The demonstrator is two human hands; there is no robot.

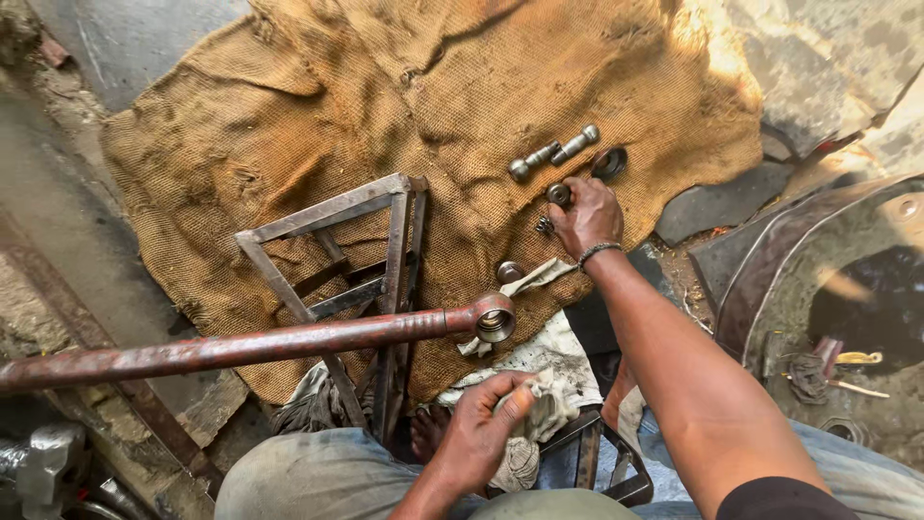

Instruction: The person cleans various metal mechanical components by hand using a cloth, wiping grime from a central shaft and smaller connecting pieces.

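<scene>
Rod: a long rusty metal rod (241, 349) lies almost level across the near part of the scene, long axis running left to right and rising slightly toward the right. Its ring-shaped eye end (494, 319) points right, the bore opening toward the viewer.
Support: the rod rests over a metal angle-iron frame (332, 214) standing on brown burlap sacking (404, 87).
Left hand: the left hand (481, 429) is near, just below the eye end, fingers curled and pinching a dirty white rag (549, 400); apart from the rod.
Right hand: the right hand (587, 217) reaches far onto the sacking, fingertips closed around a small round metal part (558, 194); a bracelet circles the wrist.
Nearby parts: two bolt-like pins (553, 153) lie just beyond the right hand, a dark ring (608, 163) to their right, a small bush (509, 272) between hand and eye end.
</scene>
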